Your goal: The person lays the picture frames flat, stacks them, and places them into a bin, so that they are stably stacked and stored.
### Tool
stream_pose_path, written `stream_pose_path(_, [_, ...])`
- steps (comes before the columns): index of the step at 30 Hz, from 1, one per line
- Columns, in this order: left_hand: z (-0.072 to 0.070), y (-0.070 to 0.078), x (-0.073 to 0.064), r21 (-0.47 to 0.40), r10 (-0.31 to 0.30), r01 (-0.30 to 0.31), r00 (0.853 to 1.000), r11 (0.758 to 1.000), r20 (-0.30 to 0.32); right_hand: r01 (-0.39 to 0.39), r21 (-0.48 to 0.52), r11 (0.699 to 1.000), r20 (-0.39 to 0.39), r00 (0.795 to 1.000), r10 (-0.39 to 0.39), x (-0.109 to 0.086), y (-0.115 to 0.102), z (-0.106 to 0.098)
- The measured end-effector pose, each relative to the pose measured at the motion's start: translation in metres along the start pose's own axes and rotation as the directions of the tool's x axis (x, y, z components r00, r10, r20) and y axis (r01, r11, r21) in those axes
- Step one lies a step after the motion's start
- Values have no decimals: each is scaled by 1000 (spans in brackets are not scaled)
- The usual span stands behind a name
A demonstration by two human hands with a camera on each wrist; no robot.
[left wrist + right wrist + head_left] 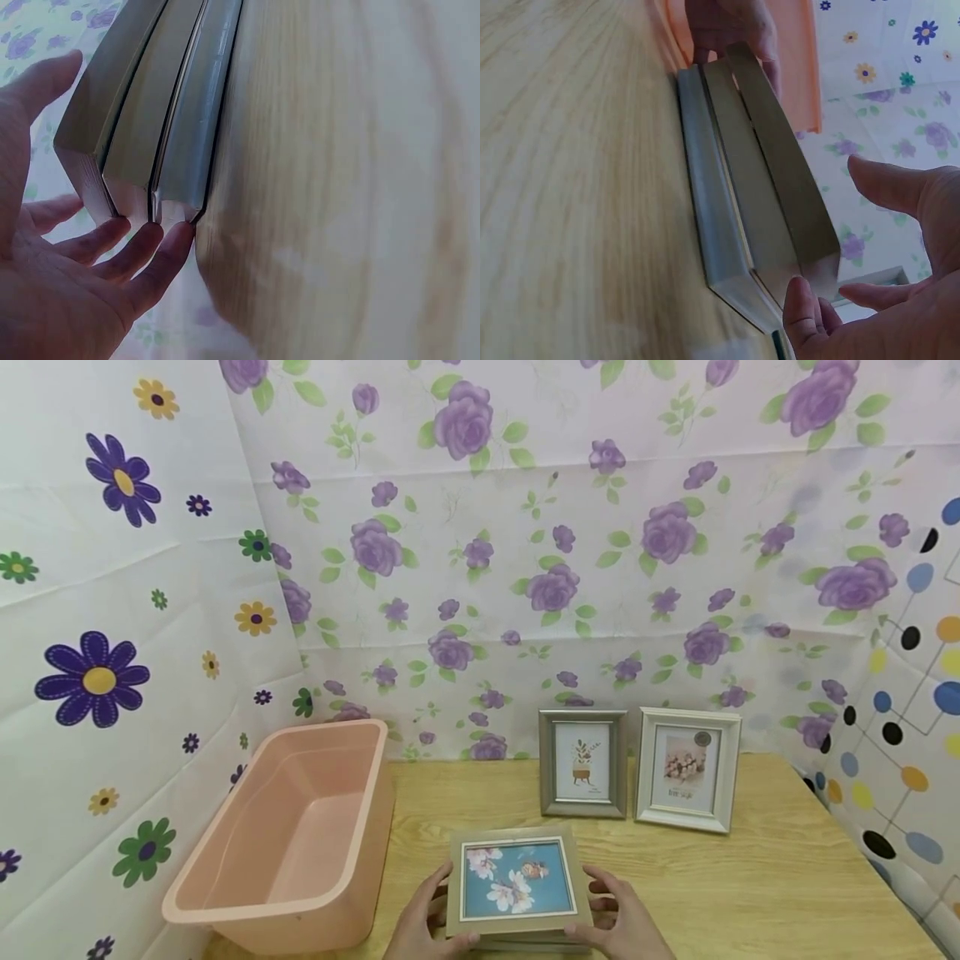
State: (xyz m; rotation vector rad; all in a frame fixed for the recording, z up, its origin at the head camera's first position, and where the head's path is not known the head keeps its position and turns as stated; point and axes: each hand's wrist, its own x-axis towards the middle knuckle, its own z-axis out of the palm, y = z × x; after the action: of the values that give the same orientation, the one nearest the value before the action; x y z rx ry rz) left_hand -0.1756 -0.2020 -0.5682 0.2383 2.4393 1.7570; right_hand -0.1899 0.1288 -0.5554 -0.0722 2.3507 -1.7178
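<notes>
Three picture frames lie stacked on the table. The top one is a tan picture frame (587, 906) showing white blossoms on blue. Under it are another tan frame (146, 112) and a silvery grey frame (193, 127), seen edge-on in the wrist views. My left hand (431, 914) is at the stack's left side, fingertips touching the ends of the frames, thumb near the top frame's front corner. On the opposite side, my right hand (626, 918) has its fingers at the stack's right end, its thumb held apart in the right wrist view.
A pink plastic basin (367, 852) stands left of the stack. Behind it to the right, a silver picture frame (547, 777) and a white picture frame (731, 777) stand upright near the back of the wooden table (787, 893). Flower-patterned cloth (495, 510) hangs behind.
</notes>
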Motion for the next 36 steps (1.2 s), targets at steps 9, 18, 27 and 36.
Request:
stream_pose_path(9, [0, 2, -1, 25, 6, -6, 1000, 1000, -29, 10, -10, 1000, -163, 986, -11, 3, -21, -20])
stream_pose_path(18, [-1, 0, -2, 28, 1, 0, 1000, 1000, -31, 164, -209, 964, -243, 946, -214, 33, -53, -68])
stream_pose_path(27, [-1, -2, -3, -22, -12, 13, 1000, 1000, 3, 314, -495, 810, -282, 824, -492, 87, -86, -113])
stream_pose_path(36, [-1, 0, -4, 2, 9, -9, 1000, 1000, -13, 372, -631, 681, -206, 766, -609, 135, -103, -127])
